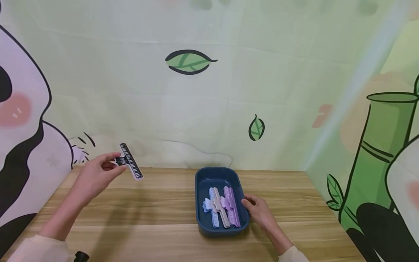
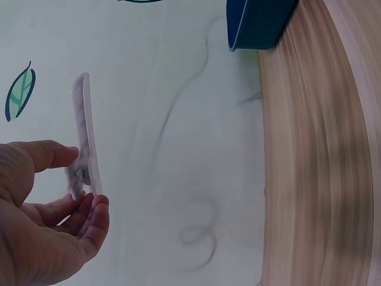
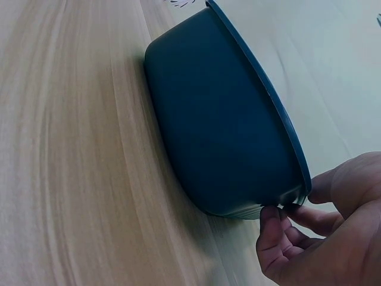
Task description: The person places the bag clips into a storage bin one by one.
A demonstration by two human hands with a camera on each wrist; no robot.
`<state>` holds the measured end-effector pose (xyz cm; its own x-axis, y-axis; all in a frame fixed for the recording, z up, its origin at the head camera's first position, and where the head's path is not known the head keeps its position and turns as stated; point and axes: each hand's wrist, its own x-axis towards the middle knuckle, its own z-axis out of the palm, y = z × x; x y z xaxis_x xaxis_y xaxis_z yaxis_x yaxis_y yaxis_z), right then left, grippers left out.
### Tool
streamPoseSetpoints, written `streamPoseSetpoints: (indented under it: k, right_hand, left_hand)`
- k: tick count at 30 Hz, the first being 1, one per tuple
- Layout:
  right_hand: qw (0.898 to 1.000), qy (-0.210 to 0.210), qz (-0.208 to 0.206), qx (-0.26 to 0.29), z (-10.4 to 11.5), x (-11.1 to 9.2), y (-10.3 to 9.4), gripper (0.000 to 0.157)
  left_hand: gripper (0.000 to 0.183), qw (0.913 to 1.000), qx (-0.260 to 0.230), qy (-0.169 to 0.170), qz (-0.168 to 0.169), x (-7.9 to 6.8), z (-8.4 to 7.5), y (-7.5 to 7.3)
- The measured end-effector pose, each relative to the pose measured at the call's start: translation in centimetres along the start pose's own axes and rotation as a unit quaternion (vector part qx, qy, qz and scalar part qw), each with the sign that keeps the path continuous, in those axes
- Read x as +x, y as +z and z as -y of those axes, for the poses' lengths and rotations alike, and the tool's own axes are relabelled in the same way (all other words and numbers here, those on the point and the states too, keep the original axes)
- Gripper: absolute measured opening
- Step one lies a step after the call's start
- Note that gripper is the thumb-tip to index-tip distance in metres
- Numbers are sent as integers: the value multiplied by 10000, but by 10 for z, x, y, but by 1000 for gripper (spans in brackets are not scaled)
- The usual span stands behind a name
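Observation:
My left hand (image 1: pixel 95 176) is raised over the left part of the table and pinches a clip (image 1: pixel 131 162) with a black-and-white piano-key strip. In the left wrist view the same clip (image 2: pixel 83 113) is seen edge-on, between thumb and fingers. On the right, my right hand (image 1: pixel 260 211) pinches the rim of a dark blue plastic bin (image 1: pixel 203 230) at its right side. The right wrist view shows thumb and fingers at that rim, close to the bin's corner. Inside the bin lie a light blue clip (image 1: pixel 214 216), a beige clip (image 1: pixel 223 214) and purple clip parts (image 1: pixel 233 211), side by side.
The bin stands on a wood-grain table (image 1: pixel 163 207). Behind the table hangs a pale green backdrop (image 1: pixel 131 80) with printed leaves, bamboo and panda figures. A small black object (image 1: pixel 81 256) shows by the left sleeve at the bottom edge.

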<state>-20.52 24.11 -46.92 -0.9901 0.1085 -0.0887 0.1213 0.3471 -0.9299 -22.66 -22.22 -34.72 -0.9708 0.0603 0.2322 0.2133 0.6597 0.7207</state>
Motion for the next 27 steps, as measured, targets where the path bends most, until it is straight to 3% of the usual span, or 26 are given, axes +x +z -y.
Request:
streamPoseSetpoints:
  k: [19, 27]
  right_hand:
    - [9999, -126, -37, 106, -2, 0, 1, 33]
    - [9998, -98, -53, -140, -1, 0, 0, 33]
  left_hand:
    - [59, 9986, -255, 205, 420, 7, -18, 32]
    - [56, 9969, -410, 317, 592, 12, -25, 50]
